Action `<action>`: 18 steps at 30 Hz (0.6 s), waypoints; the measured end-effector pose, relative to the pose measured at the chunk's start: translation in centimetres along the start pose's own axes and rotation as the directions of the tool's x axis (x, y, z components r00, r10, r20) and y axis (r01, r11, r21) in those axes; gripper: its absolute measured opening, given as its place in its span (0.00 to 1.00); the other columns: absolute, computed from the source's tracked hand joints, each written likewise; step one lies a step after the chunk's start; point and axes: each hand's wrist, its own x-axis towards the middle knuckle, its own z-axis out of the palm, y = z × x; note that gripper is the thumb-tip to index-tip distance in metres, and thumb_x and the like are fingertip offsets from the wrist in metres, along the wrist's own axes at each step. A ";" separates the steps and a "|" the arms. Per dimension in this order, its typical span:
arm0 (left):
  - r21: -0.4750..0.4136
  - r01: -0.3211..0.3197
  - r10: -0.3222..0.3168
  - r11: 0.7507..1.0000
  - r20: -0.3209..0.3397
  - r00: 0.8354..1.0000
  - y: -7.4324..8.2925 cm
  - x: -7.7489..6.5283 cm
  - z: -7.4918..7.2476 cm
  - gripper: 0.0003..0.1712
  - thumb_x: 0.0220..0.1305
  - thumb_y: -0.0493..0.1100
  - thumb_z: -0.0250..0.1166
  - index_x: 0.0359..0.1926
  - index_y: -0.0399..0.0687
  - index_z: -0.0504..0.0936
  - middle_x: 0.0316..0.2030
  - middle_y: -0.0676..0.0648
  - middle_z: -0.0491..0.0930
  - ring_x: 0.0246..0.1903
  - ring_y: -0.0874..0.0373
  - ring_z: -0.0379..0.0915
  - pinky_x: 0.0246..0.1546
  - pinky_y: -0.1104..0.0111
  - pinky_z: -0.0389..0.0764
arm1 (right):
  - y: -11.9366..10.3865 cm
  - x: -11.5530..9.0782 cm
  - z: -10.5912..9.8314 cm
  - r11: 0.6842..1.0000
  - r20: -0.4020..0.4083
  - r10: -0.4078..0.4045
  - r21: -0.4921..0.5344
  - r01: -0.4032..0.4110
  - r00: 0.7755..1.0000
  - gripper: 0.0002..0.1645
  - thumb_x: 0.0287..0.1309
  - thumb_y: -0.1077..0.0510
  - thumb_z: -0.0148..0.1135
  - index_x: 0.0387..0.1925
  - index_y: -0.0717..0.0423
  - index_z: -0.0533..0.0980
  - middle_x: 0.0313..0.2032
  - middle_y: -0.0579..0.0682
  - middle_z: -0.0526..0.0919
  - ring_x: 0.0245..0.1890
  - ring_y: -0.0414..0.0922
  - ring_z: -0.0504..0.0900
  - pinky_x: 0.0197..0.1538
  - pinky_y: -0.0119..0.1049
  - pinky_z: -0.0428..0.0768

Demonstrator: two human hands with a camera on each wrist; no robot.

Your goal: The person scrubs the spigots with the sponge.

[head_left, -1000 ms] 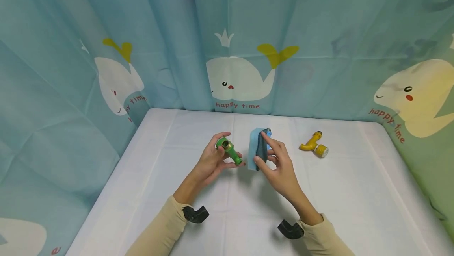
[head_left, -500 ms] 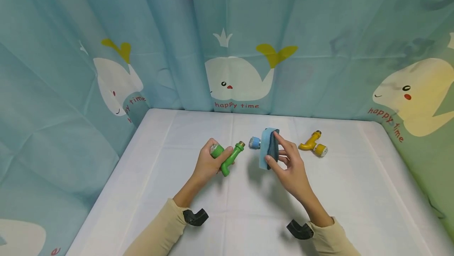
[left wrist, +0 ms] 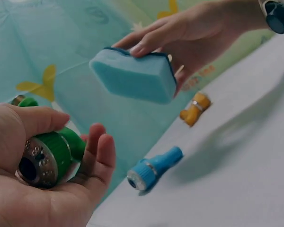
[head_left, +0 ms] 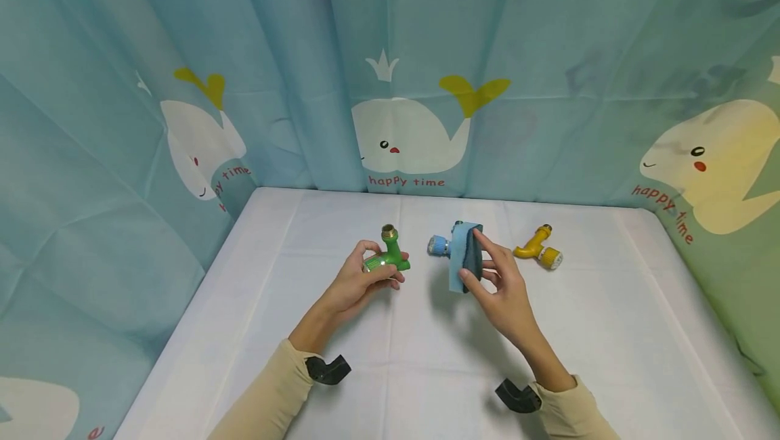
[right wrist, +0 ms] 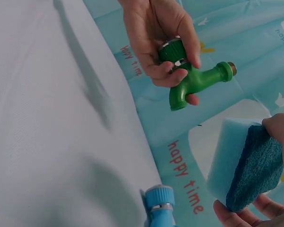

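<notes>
My left hand (head_left: 359, 279) grips a green faucet (head_left: 393, 250) by its round knob end, with the threaded brass inlet pointing up and the spout to the right. To its right, my right hand (head_left: 502, 284) pinches a sponge (right wrist: 253, 163) by its edges between thumb and fingers. The sponge has a light blue foam side and a dark teal scouring side; it is held above the table, apart from the green faucet. Behind the sponge a blue faucet (left wrist: 154, 169) lies on the table, partly hidden in the head view.
A yellow faucet (head_left: 537, 248) lies on the white-covered table (head_left: 341, 386), right of the sponge. A blue-green curtain (head_left: 292, 74) with whale prints hangs along the table's back and sides.
My left hand has turned the green faucet so its inlet swings from facing me to upright. My right hand has shifted right with the sponge, uncovering the blue faucet's knob.
</notes>
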 end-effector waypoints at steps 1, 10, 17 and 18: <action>0.001 0.003 -0.003 1.000 0.013 1.000 0.0 0.0 0.0 0.19 0.75 0.30 0.57 0.60 0.43 0.63 0.67 0.22 0.66 0.38 0.54 0.82 0.41 0.67 0.84 | 0.0 0.0 0.0 1.000 0.001 0.001 0.000 -0.001 1.000 0.42 0.61 0.70 0.69 0.74 0.59 0.66 0.60 0.63 0.72 0.48 0.46 0.76 0.54 0.28 0.81; -0.194 0.103 -0.100 0.976 0.026 0.995 -0.3 0.0 0.0 0.28 0.80 0.39 0.55 0.76 0.43 0.61 0.73 0.24 0.57 0.59 0.42 0.79 0.63 0.57 0.76 | 2.7 -0.1 0.5 1.000 0.002 0.025 -0.003 -0.025 1.000 0.44 0.60 0.70 0.70 0.75 0.55 0.65 0.61 0.63 0.71 0.49 0.54 0.76 0.54 0.25 0.79; -0.043 0.137 -0.135 0.990 0.038 0.990 -0.3 -0.2 -0.2 0.26 0.81 0.56 0.49 0.72 0.55 0.59 0.52 0.36 0.80 0.29 0.57 0.78 0.30 0.68 0.83 | 4.2 -0.3 0.6 1.000 0.008 0.011 0.010 -0.011 1.000 0.45 0.62 0.66 0.71 0.76 0.44 0.65 0.62 0.55 0.72 0.50 0.48 0.77 0.53 0.25 0.80; -0.031 0.133 -0.132 0.991 0.032 0.991 -0.3 -0.2 -0.2 0.27 0.80 0.59 0.47 0.71 0.55 0.60 0.48 0.40 0.80 0.25 0.59 0.73 0.24 0.71 0.78 | 4.3 -0.4 0.6 1.000 0.009 0.007 0.011 -0.007 1.000 0.44 0.62 0.65 0.71 0.76 0.43 0.65 0.62 0.55 0.72 0.50 0.48 0.77 0.53 0.25 0.80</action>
